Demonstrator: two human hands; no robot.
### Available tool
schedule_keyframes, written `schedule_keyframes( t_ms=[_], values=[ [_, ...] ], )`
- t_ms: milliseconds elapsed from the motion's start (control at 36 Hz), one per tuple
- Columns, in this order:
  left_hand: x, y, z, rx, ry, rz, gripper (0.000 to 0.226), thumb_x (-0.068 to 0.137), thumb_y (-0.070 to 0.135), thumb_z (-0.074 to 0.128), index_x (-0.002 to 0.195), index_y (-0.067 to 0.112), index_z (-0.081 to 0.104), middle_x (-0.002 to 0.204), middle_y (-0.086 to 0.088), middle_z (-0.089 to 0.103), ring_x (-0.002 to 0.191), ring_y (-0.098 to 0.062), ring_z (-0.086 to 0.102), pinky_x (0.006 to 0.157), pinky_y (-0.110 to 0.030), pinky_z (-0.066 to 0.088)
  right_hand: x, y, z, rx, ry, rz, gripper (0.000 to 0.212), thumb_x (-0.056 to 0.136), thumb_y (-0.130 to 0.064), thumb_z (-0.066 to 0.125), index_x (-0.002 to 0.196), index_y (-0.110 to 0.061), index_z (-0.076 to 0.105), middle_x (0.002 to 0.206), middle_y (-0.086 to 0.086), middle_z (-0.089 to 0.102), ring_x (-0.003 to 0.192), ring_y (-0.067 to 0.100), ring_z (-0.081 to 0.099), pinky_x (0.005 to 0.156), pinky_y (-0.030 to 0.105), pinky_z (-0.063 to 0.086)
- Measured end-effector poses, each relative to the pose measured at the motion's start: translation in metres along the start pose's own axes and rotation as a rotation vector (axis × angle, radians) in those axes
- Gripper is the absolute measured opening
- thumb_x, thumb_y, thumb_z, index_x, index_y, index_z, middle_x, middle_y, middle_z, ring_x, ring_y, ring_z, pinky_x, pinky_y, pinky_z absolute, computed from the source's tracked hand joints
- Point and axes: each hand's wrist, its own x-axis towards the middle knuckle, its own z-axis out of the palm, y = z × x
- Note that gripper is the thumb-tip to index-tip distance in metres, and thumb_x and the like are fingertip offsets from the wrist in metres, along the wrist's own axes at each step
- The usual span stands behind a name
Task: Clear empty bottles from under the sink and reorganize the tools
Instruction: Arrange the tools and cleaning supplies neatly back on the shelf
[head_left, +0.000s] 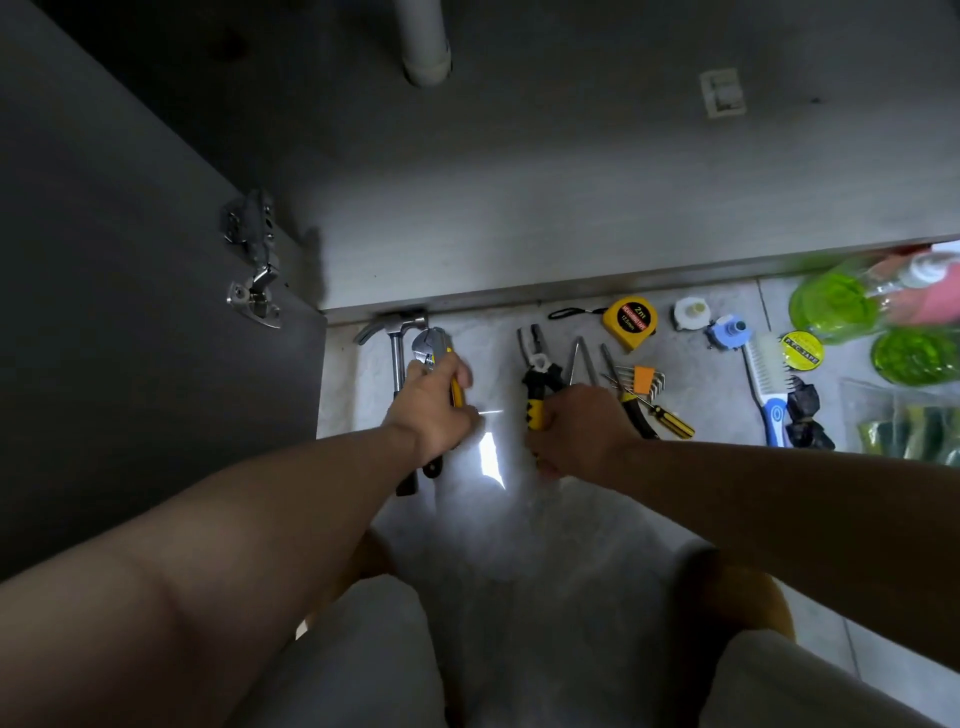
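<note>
Gripping wrench (429, 349) in left hand (435, 410), pliers (539, 382) gripped in right hand (576, 431), hammer (397, 358) just beside wrench.

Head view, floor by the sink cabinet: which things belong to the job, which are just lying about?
Job: wrench in left hand, pliers in right hand, hammer, tape measure, hex keys, screwdriver, green bottles.
Lying about: brush, drain pipe, door hinge.

Gripping a yellow-handled wrench (429, 346) with the left hand (436, 402) and black-and-yellow pliers (539, 378) with the right hand (579, 428), just right of a hammer (397, 358); farther right on the floor (719, 397), a tape measure (630, 322) and green bottles (831, 306).
</note>
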Motion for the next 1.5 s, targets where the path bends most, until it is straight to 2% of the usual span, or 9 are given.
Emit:
schedule_keyframes(
  t_ms=[139, 278, 417, 528, 611, 778, 972, 1333, 1500],
  values=[
    [0.005, -0.009, -0.009, 0.034, 0.088, 0.013, 0.027, 0.081, 0.020, 0.062, 0.094, 0.038, 0.046, 0.100, 0.005, 0.034, 0.069, -0.023, 0.061, 0.077, -0.036, 0.057, 0.017, -0.037, 0.023, 0.016, -0.119, -0.005, 0.021, 0.071, -0.034, 0.073, 0.069, -0.012, 0.073, 0.064, -0.002, 0.068, 0.070, 0.014, 0.068, 0.060, 0.024, 0.053],
    [0.004, -0.020, -0.013, 0.061, 0.152, 0.008, 0.025, 0.084, 0.018, 0.061, 0.097, 0.034, 0.048, 0.105, 0.000, 0.037, 0.070, -0.020, 0.059, 0.072, -0.031, 0.051, 0.031, -0.058, 0.050, 0.275, -0.137, 0.040, 0.029, 0.078, -0.026, 0.068, 0.092, -0.001, 0.073, 0.090, 0.015, 0.075, 0.088, 0.029, 0.073, 0.083, 0.039, 0.060],
    [0.001, -0.017, -0.016, 0.060, 0.140, 0.022, 0.029, 0.084, 0.014, 0.059, 0.103, 0.033, 0.048, 0.109, -0.002, 0.038, 0.071, -0.019, 0.058, 0.072, -0.031, 0.050, 0.038, -0.064, 0.054, 0.393, -0.215, 0.081, 0.018, 0.087, -0.007, 0.055, 0.092, 0.003, 0.068, 0.078, 0.016, 0.076, 0.074, 0.025, 0.076, 0.077, 0.040, 0.063],
    [-0.007, -0.003, -0.013, 0.004, 0.060, 0.119, 0.045, 0.081, 0.015, 0.067, 0.114, 0.039, 0.048, 0.109, 0.002, 0.040, 0.080, -0.017, 0.061, 0.080, -0.034, 0.055, 0.040, -0.059, 0.030, 0.759, -0.247, 0.182, 0.018, 0.095, -0.008, 0.051, 0.080, -0.004, 0.061, 0.081, 0.019, 0.070, 0.083, 0.035, 0.073, 0.085, 0.051, 0.059],
    [-0.011, 0.009, -0.007, -0.079, -0.037, 0.229, 0.065, 0.077, 0.018, 0.075, 0.128, 0.040, 0.040, 0.110, -0.002, 0.050, 0.086, -0.019, 0.062, 0.077, -0.032, 0.055, 0.034, -0.042, 0.006, 0.913, -0.330, 0.084, 0.004, 0.094, -0.013, 0.057, 0.094, -0.010, 0.059, 0.084, 0.009, 0.062, 0.078, 0.025, 0.067, 0.075, 0.044, 0.062],
    [-0.013, 0.026, 0.009, -0.108, -0.135, 0.262, 0.075, 0.076, 0.037, 0.085, 0.128, 0.041, 0.032, 0.094, 0.005, 0.060, 0.074, -0.013, 0.066, 0.068, -0.032, 0.058, 0.027, 0.000, -0.022, 0.475, -0.185, 0.029, 0.011, 0.092, -0.017, 0.066, 0.088, -0.007, 0.067, 0.077, 0.013, 0.068, 0.067, 0.020, 0.064, 0.068, 0.035, 0.056],
    [-0.021, 0.014, 0.022, 0.565, -0.121, 0.210, 0.057, 0.092, 0.062, 0.056, 0.142, 0.040, 0.040, 0.133, -0.006, 0.029, 0.130, -0.028, 0.034, 0.093, -0.048, 0.053, 0.027, 0.065, -0.063, 0.395, -0.221, 0.106, 0.008, 0.096, -0.011, 0.058, 0.095, -0.005, 0.064, 0.080, 0.013, 0.069, 0.068, 0.020, 0.068, 0.057, 0.026, 0.058],
    [-0.019, 0.018, 0.023, 0.549, -0.126, 0.177, 0.020, 0.085, 0.011, 0.068, 0.099, 0.026, 0.065, 0.115, -0.005, 0.031, 0.113, -0.029, 0.038, 0.090, -0.041, 0.052, 0.025, 0.119, -0.086, 0.045, -0.134, 0.354, 0.018, 0.098, -0.016, 0.047, 0.092, -0.004, 0.060, 0.089, 0.017, 0.071, 0.071, 0.023, 0.069, 0.049, 0.027, 0.052],
    [-0.024, 0.053, 0.028, 0.722, -0.035, 0.175, 0.028, 0.089, 0.018, 0.051, 0.116, 0.018, 0.060, 0.128, -0.013, 0.043, 0.122, -0.034, 0.042, 0.098, -0.047, 0.038, 0.022, 0.123, -0.080, -0.101, -0.052, 0.378, 0.011, 0.092, -0.011, 0.053, 0.100, -0.004, 0.056, 0.092, 0.016, 0.066, 0.076, 0.029, 0.073, 0.067, 0.042, 0.063]
  ],
)
